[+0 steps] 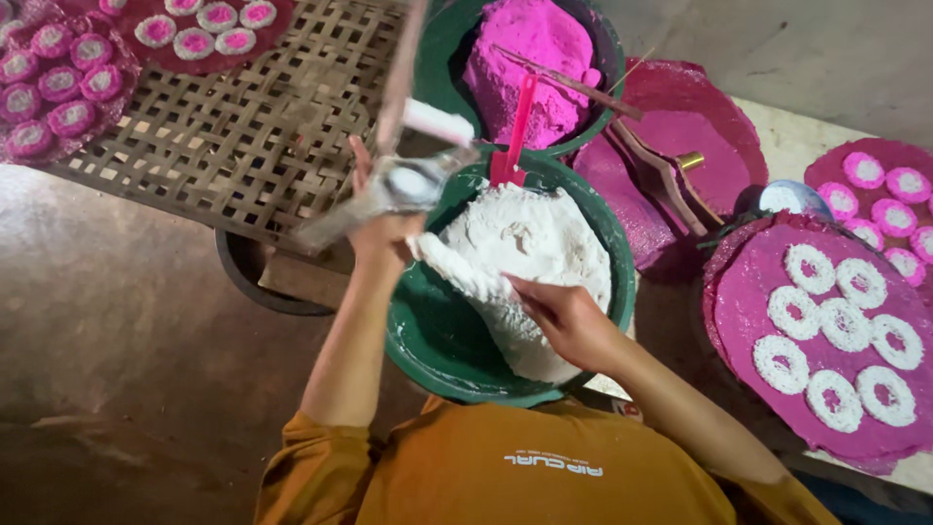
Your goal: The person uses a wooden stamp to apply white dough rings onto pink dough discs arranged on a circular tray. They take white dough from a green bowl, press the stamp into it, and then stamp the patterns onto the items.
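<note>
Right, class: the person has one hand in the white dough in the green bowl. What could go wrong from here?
1. The white dough is heaped against the green bowl rim by the right hand; some could slide out.
2. The pink dough sits close behind, so the colours might mix.
3. The left hand holds a clear plastic piece that might slip.

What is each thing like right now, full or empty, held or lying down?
Left hand: closed around a blurred clear bag, held up.
Right hand: gripping the white dough.
Near green bowl: partly filled with white dough.
Far green bowl: heaped with pink dough.
Red scraper: standing upright at the white dough's far edge.
Round pink tray: loaded with white rings.
</note>
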